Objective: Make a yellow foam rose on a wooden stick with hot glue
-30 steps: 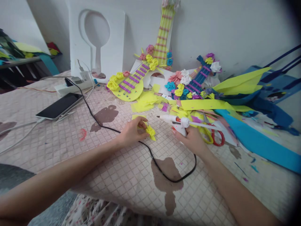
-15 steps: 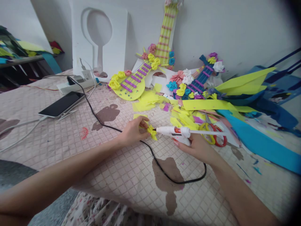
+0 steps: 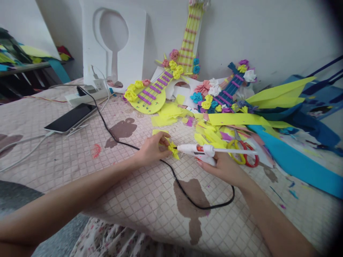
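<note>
Between the fingertips of my left hand point(image 3: 154, 149) is a small yellow paper flower point(image 3: 174, 151), pinched just above the table. My right hand point(image 3: 223, 167) is wrapped round the handle of a white glue gun point(image 3: 198, 150), which lies level and points left. Its dark nozzle meets the flower; whether glue is coming out is too small to tell. A long glue stick point(image 3: 233, 151) sticks out of the gun's back. The black cord point(image 3: 177, 182) loops across the table below both hands. A yellow paper piece point(image 3: 159, 132) lies just behind my left fingers.
Yellow-handled and red-handled scissors point(image 3: 242, 153) lie right of the gun among paper scraps. Behind stand a yellow paper guitar point(image 3: 150, 96) and a blue one point(image 3: 230, 87), both trimmed with flowers. A phone point(image 3: 70, 118) and a power strip point(image 3: 88, 96) lie at left.
The glue gun has shifted very slightly left, its nozzle closer against the yellow flower. My left hand has stayed in place.
</note>
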`<move>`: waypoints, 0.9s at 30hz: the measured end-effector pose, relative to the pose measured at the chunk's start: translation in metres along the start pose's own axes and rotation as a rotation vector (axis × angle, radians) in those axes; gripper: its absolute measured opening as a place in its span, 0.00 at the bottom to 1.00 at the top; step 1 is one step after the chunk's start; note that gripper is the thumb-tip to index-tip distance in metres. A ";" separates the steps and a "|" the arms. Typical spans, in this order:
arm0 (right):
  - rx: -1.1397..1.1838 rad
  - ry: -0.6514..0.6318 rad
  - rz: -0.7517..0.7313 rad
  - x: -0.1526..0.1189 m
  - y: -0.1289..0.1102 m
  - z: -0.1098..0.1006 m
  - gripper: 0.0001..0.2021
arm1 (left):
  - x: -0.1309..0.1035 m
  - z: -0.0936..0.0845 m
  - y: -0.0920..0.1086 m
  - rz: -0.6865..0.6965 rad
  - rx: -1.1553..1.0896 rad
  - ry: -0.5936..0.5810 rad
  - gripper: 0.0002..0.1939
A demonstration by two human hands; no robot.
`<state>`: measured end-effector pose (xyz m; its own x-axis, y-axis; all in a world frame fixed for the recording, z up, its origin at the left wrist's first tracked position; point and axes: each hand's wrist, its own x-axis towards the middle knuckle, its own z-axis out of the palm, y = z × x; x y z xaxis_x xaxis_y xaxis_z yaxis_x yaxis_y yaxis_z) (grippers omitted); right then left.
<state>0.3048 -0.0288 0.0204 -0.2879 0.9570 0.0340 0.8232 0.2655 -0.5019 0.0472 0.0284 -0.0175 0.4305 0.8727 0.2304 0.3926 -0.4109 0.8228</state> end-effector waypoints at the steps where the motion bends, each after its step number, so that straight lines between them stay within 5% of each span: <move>1: 0.003 0.000 -0.003 0.000 0.000 0.000 0.14 | 0.000 0.000 0.000 -0.001 0.003 0.001 0.23; 10: -0.013 0.305 0.003 0.004 -0.001 -0.004 0.16 | 0.000 0.001 -0.002 -0.003 -0.023 0.011 0.23; 17: -0.009 0.403 0.096 0.016 0.008 0.015 0.16 | 0.000 0.001 -0.003 -0.007 -0.027 -0.002 0.23; 27: -0.021 0.302 0.089 0.019 0.016 0.019 0.20 | 0.000 0.000 0.000 -0.018 -0.052 -0.018 0.22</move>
<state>0.3036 -0.0087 -0.0034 -0.0584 0.9673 0.2469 0.8494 0.1781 -0.4967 0.0470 0.0286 -0.0174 0.4386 0.8747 0.2061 0.3575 -0.3803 0.8530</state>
